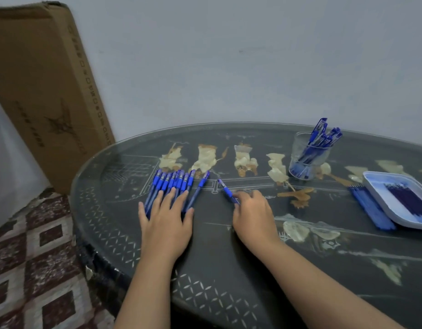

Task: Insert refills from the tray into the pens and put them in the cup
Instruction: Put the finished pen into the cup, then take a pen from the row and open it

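Pen (225, 189) points to 11 o'clock, rear end pinched in curled fingers of right hand (252, 214); likely next for refill. Left hand (166, 218) flat, fingers spread, resting on row of pens (174, 184) at 9 o'clock from it. Cup (307, 157) at 1 o'clock holds several pens, presumably done. Tray (376, 184) at 3 o'clock holds refills (409, 200). Judged about midway: row and held pen remain.
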Available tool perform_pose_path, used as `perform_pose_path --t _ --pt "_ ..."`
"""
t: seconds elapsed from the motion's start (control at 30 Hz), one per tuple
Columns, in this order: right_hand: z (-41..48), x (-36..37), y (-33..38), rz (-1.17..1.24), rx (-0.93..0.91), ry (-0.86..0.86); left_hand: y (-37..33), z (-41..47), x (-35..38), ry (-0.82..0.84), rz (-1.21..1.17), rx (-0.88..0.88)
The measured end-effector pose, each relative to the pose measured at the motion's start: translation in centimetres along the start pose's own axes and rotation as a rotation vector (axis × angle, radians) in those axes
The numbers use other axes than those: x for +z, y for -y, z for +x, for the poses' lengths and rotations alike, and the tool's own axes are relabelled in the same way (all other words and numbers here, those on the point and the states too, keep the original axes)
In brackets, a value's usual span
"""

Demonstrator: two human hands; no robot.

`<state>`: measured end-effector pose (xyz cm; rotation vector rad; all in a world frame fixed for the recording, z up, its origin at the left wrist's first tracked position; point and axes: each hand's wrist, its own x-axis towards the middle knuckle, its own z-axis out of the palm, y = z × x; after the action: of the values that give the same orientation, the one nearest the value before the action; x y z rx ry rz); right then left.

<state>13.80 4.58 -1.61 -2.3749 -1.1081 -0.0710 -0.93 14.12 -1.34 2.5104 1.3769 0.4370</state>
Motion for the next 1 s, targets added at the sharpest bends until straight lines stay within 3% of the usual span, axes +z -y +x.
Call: perform_pose_path --t 0.2,0.33,0.47,0.7,1.0 --pt "-2.6 -2.4 -7.5 -0.082 -0.063 -0.175 0.0 0.0 -0.3 -0.051 -0.015 0.006" --pt "-4.2 -4.9 -11.5 -0.04 -0.011 -0.249 -1.9 -0.1 -0.9 -0.099 -0.034 0.059" --pt "-5.1 -6.7 -14.5 0.054 -0.022 -0.254 -6.3 -1.0 -0.8 -0.079 -0.076 0.225" --pt "-5.7 -9.0 -17.5 0.166 -0.098 -0.178 -14.6 -3.5 3.0 0.171 -0.166 0.535" --pt "-5.9 -9.5 -19.8 0.235 -0.174 -0.162 -17.3 -3.9 5.2 0.132 -0.193 0.579"
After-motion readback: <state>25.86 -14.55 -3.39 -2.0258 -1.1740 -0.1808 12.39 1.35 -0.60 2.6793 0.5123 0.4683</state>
